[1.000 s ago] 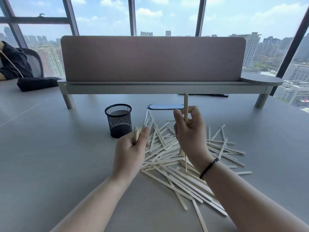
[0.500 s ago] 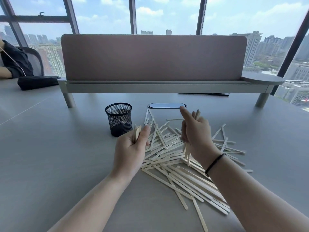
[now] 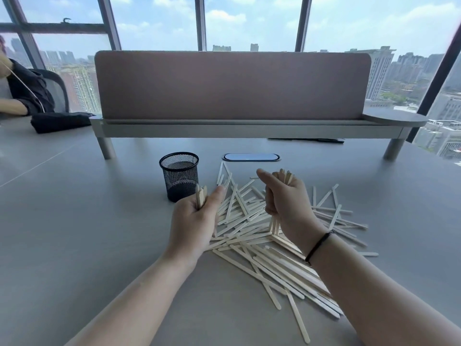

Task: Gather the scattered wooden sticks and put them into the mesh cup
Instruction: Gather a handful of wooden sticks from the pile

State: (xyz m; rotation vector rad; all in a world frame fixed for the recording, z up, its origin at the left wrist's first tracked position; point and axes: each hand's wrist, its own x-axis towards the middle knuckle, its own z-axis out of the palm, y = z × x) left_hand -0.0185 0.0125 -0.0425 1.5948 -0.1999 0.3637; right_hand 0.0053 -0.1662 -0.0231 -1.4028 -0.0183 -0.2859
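Note:
A loose heap of pale wooden sticks lies spread over the grey table, right of centre. The black mesh cup stands upright just left of the heap, and I cannot see any sticks in it. My left hand hovers in front of the cup and grips a few sticks upright, their tips showing above the fingers. Over the middle of the heap, my right hand holds a small bundle of sticks upright, thumb stretched out to the left.
A padded divider on a raised shelf crosses the back of the table. A blue oval cable cover lies behind the heap. At far left a seated person and a black bag.
My right hand has dropped from holding one stick high to gripping a bundle lower over the heap. My left hand has stayed put with its sticks.

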